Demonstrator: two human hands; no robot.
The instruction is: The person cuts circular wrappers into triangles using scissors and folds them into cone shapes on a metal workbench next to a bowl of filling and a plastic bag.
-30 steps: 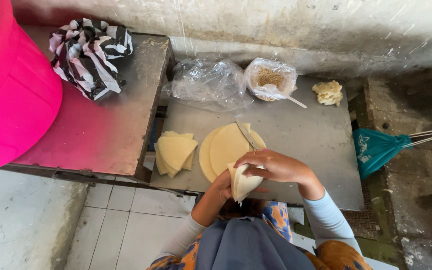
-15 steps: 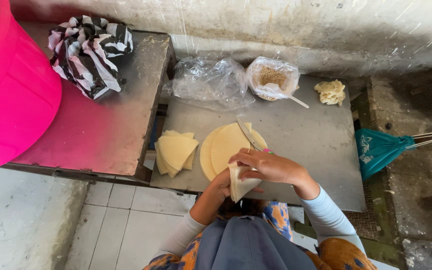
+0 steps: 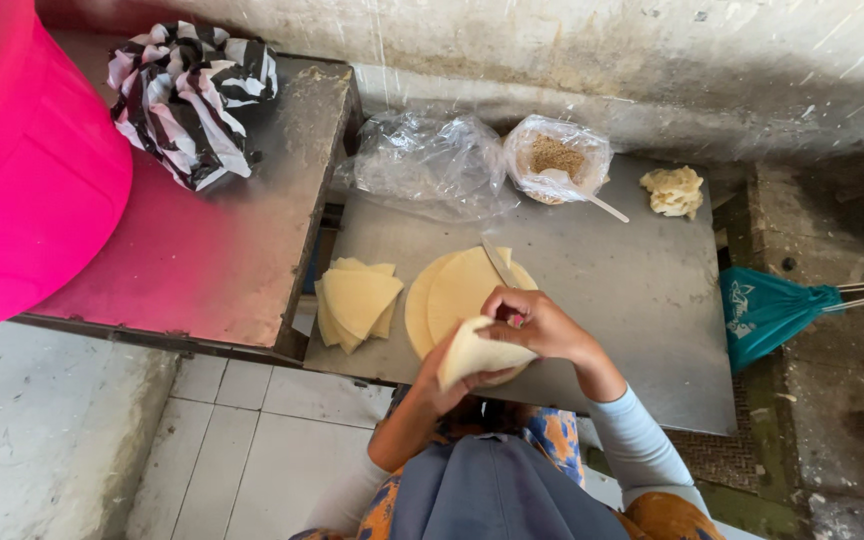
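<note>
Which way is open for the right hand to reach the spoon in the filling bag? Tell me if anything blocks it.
Probably yes: the right hand is busy folding the wrapper, but only bare tabletop lies between it and the spoon.

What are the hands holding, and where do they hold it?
A folded dough wrapper: the left hand cups it from below, and the right hand pinches its top edge.
</note>
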